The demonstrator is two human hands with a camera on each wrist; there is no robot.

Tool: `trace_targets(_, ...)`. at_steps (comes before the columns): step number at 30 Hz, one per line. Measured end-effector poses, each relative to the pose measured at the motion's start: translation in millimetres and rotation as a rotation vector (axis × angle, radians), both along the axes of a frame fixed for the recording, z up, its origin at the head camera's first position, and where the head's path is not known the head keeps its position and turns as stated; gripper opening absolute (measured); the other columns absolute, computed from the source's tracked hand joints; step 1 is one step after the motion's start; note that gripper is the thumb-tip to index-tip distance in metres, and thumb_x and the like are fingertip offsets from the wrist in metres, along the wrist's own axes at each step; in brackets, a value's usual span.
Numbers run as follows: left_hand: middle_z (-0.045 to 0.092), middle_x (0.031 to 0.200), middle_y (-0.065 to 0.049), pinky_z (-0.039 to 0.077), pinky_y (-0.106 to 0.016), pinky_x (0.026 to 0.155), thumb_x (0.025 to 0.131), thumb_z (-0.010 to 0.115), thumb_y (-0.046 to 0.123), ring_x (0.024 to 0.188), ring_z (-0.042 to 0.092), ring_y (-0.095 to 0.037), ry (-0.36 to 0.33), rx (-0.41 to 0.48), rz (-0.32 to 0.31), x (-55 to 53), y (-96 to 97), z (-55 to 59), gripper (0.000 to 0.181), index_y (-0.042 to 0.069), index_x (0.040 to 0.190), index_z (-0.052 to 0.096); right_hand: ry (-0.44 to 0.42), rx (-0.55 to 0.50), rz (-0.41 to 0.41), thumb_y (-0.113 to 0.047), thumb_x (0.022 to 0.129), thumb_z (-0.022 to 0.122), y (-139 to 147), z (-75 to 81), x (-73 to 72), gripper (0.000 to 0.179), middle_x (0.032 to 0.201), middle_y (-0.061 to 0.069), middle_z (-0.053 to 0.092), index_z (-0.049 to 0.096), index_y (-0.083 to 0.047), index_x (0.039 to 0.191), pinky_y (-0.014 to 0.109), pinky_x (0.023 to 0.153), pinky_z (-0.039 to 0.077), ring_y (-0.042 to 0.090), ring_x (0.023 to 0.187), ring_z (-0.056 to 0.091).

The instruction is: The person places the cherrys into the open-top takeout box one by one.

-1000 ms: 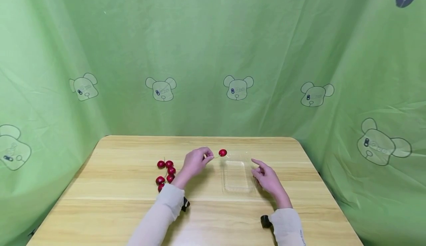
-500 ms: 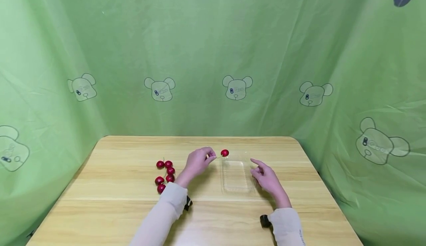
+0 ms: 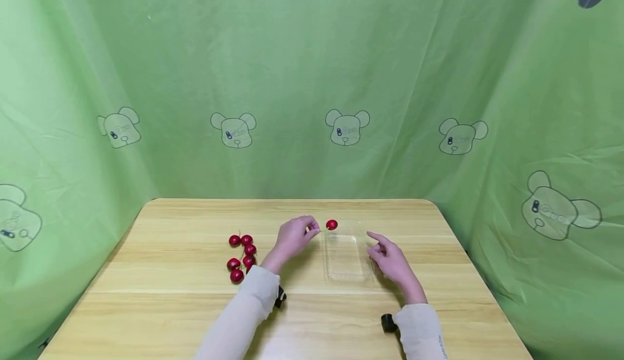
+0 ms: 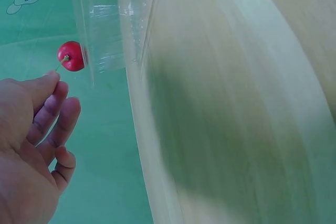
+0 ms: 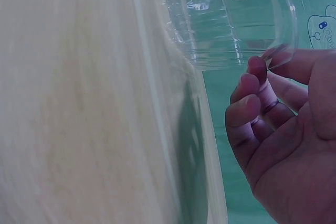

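Observation:
My left hand (image 3: 294, 236) pinches the thin green stem of a red cherry (image 3: 331, 224) between thumb and forefinger. The cherry hangs at the far left corner of a clear plastic box (image 3: 344, 260), right by its rim in the left wrist view. On the other side of the box is my right hand (image 3: 391, 262). Its thumb and a finger pinch the box's rim in the right wrist view, while the other fingers (image 5: 243, 110) curl loosely below. Through the clear wall the inside of the box shows bare.
Several red cherries (image 3: 250, 249) with stems lie in a loose cluster on the wooden table (image 3: 161, 273), left of my left forearm. A green curtain (image 3: 292, 159) with bear prints hangs behind the table and along both sides.
My left hand has moved slightly right, carrying the cherry by its stem from beside the box to over its far left corner. The right hand has stayed at the rim.

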State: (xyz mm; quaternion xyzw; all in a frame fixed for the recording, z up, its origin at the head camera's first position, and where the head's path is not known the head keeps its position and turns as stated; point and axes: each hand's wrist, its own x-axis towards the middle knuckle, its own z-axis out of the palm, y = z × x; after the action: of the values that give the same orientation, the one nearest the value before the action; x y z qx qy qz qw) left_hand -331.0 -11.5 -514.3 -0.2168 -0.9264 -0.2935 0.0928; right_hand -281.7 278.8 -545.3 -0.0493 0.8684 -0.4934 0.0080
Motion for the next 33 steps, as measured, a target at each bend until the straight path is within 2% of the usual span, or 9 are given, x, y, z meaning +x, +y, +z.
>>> trace_targets(7,0.073,0.094,0.007,0.05,-0.027,0.07,0.1,0.07,0.028,0.071,0.057,-0.005,-0.025,-0.013,0.006,-4.0,3.9,1.0,0.008,0.021,0.097,0.071,0.012,0.009,0.001,-0.011,0.106,0.058,-1,-0.4,-1.9,0.05,0.094,0.019,0.066,0.045,-0.005,0.154,0.026,0.054,0.046,0.015,0.063,0.054)
trace_targets(16,0.073,0.092,0.007,0.047,-0.024,0.066,0.1,0.07,0.029,0.065,0.052,-0.004,-0.025,-0.029,0.004,-5.8,7.0,-3.3,0.01,0.02,0.097,0.072,-0.001,0.001,-0.001,-0.01,0.106,0.058,-2,2.5,0.8,0.05,0.095,0.021,0.065,0.045,-0.005,0.154,0.026,0.054,0.046,0.017,0.064,0.053)
trace_targets(26,0.075,0.093,0.006,0.049,-0.026,0.069,0.1,0.07,0.03,0.07,0.058,-0.006,0.0,-0.045,0.012,-6.7,11.5,-6.7,0.011,0.02,0.096,0.072,-0.006,0.003,-0.001,-0.011,0.106,0.058,-1,2.1,0.3,0.05,0.096,0.022,0.065,0.045,-0.005,0.154,0.026,0.054,0.045,0.017,0.064,0.053)
trace_targets(33,0.075,0.092,0.007,0.049,-0.025,0.068,0.1,0.07,0.031,0.068,0.058,-0.005,0.006,-0.053,0.028,-8.7,13.3,-14.3,0.012,0.02,0.095,0.072,-0.016,0.003,0.003,-0.011,0.106,0.058,-2,2.5,1.8,0.05,0.096,0.022,0.065,0.046,-0.005,0.154,0.026,0.051,0.045,0.016,0.062,0.052)
